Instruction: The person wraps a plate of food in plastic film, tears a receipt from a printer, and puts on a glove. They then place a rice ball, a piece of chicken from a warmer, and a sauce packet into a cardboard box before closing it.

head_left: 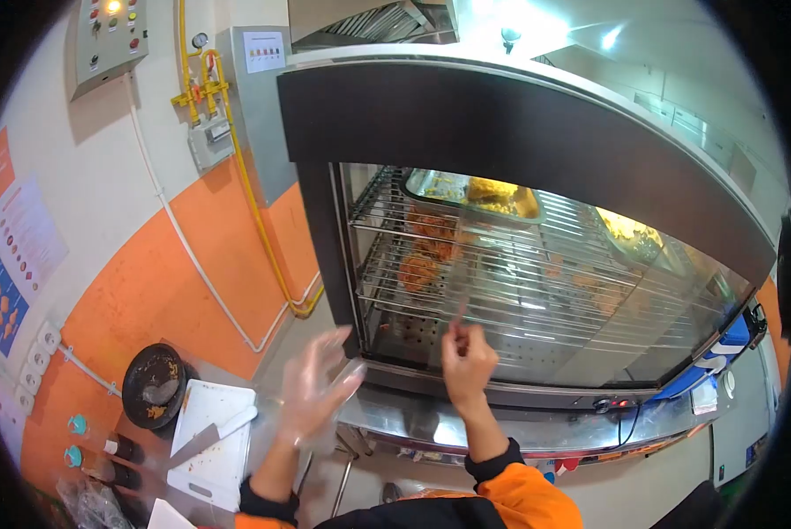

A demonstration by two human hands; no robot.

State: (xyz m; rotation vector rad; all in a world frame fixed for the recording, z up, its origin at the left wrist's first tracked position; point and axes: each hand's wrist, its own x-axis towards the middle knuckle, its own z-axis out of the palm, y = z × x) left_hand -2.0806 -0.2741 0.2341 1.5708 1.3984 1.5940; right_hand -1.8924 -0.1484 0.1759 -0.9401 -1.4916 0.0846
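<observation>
My left hand (pixel 318 388), in a loose clear plastic glove, is raised in front of the left side of a heated display cabinet (pixel 501 115). Its fingers are spread and hold nothing. Bare and closed, my right hand (pixel 468 366) is at the lower part of the cabinet's sliding glass door (pixel 537 291), with its fingers pinched at the pane's left edge. Behind the glass, wire racks carry a metal tray (pixel 537 210) with yellow-coated food. Browned chicken pieces (pixel 417 271) lie below that tray. Farther right is another tray of yellow food (pixel 629 231).
To the left, a white cutting board (pixel 203 472) bears a knife (pixel 208 441), beside a black pan (pixel 155 379) with food scraps. Bottles (pixel 82 458) stand near the wall. Yellow gas pipes (pixel 254 203) run down it. The cabinet rests on a steel counter (pixel 395 410).
</observation>
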